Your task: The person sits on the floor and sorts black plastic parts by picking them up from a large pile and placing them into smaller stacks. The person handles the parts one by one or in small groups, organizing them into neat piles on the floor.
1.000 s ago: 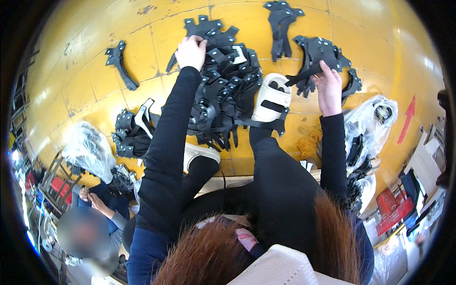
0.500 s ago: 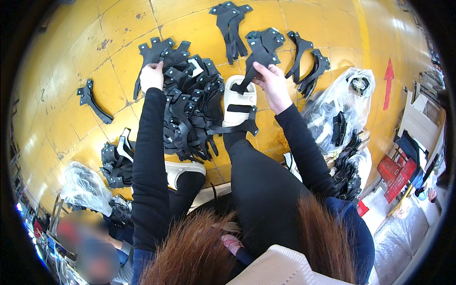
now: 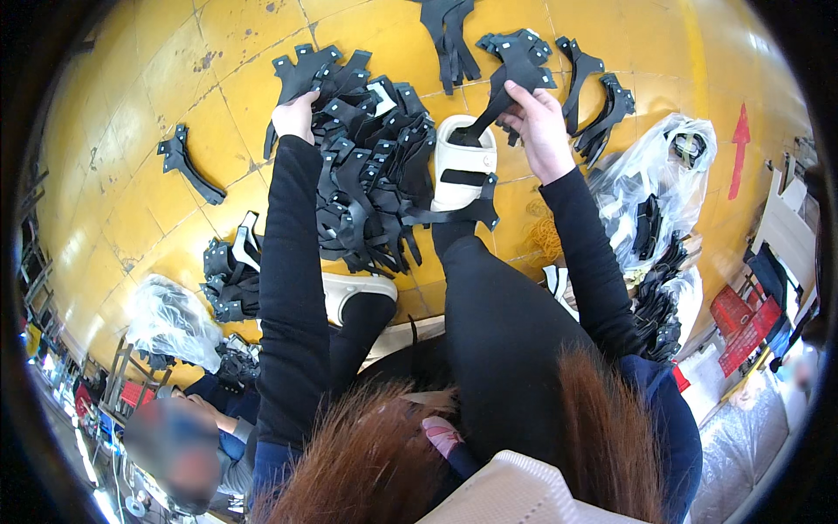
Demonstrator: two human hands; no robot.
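Observation:
At the left edge of a big heap of black forked strap pieces (image 3: 371,166), my left hand (image 3: 297,117) pinches a black forked strap piece (image 3: 304,72) that lies on top. My right hand (image 3: 539,131) is closed on the tail of another black forked strap piece (image 3: 522,72), at a smaller stack right of the heap. Its narrow end reaches toward the cream slipper (image 3: 464,159) on my right foot. One more strap piece lies across my ankle behind that slipper. My fingertips are partly hidden.
Small bunches of strap pieces (image 3: 598,122) lie at the far right, with one bunch (image 3: 185,166) at left. A clear plastic bag (image 3: 663,188) stands right, beside yellow cord (image 3: 546,236). Another plastic bag (image 3: 170,319) sits at left, near a seated person (image 3: 231,437).
The whole view has shifted, so floor things appear higher and farther right. My right hand has moved slightly right relative to the slipper; the left hand keeps its place at the heap.

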